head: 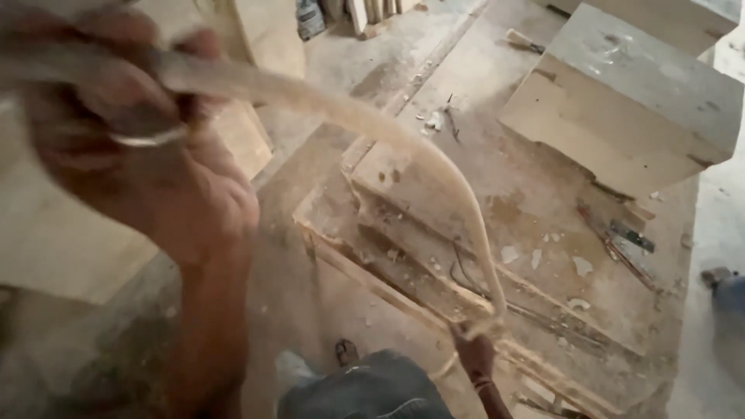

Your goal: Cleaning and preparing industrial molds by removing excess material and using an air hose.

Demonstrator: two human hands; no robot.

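Stone block right, behind wooden frame on floor

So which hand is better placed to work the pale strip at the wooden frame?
Probably the right hand: it grips the lower end of the pale strip at the edge of the wooden frame. The left hand holds the other end raised near the camera.

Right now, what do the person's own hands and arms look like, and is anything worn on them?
Both arms are bare, with no sleeves and no gloves. The left hand, large, blurred and close to the camera, has a thin pale band across it, perhaps a bangle; I cannot tell for sure. The right hand, small and lower in the view, has a thin dark band at the wrist.
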